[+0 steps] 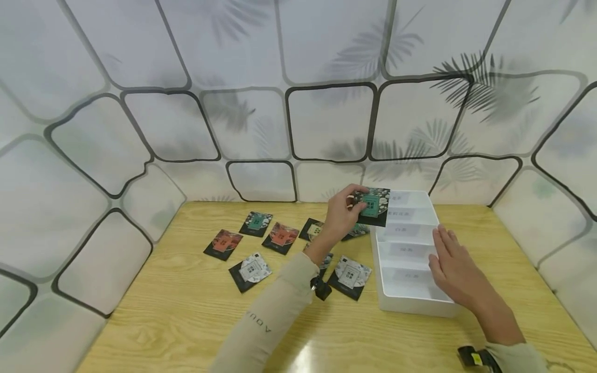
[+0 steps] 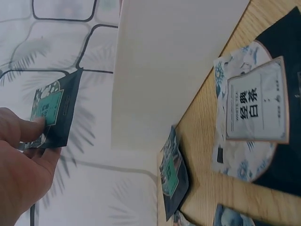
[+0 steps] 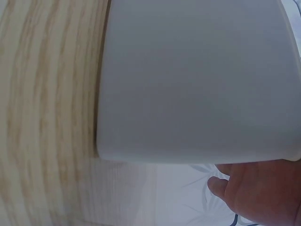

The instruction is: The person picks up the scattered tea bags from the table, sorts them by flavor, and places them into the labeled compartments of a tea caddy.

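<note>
My left hand (image 1: pixel 339 217) pinches a black tea packet with a green label (image 1: pixel 373 206) between thumb and fingers. In the head view the packet overlaps the back left corner of a white divided box (image 1: pixel 415 306). The left wrist view shows this tea packet (image 2: pixel 57 113) held up above the table, label outward. My right hand (image 1: pixel 459 269) has its fingers straight and together, right at the box's right side. Inside the box are several compartments with printed labels. In the right wrist view, the box's outer wall (image 3: pixel 197 84) fills most of the picture.
Several tea packets lie left of the box: two orange ones (image 1: pixel 224 242) (image 1: pixel 281 237), a green one (image 1: pixel 256 223), a yellow-labelled one (image 1: pixel 311 229) and white ones (image 1: pixel 252 270) (image 1: pixel 351 277). Another green packet (image 1: pixel 356 231) lies close to the box. A patterned backdrop (image 1: pixel 252 124) borders the wooden table (image 1: pixel 177 311).
</note>
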The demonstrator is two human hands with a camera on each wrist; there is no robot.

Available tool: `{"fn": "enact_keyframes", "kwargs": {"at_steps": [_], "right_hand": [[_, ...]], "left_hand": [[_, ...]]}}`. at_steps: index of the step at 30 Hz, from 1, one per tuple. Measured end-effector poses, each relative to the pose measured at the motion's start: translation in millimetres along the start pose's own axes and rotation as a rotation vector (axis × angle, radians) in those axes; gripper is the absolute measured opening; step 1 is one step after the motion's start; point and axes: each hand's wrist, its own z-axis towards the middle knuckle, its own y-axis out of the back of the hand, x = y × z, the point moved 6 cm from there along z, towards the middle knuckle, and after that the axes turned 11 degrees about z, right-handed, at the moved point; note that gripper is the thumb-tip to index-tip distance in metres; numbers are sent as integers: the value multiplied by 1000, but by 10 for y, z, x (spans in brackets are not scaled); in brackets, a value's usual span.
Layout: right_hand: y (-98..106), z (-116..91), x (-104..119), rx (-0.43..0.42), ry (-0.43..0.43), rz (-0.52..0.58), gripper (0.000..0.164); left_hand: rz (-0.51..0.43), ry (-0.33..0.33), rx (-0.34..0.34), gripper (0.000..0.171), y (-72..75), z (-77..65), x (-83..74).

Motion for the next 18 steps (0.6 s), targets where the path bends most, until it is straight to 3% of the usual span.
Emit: {"fn": "enact_keyframes", "kwargs": {"at_steps": [14,18], "right_hand": [[-11,5,-24,16,-24,-18,63],[-21,6,-19,29,-43,-23,63]], "left_hand": [[-6,-72,-38,29,-272,219,-67],[0,-56,-34,29,-339,261,-56]]}}
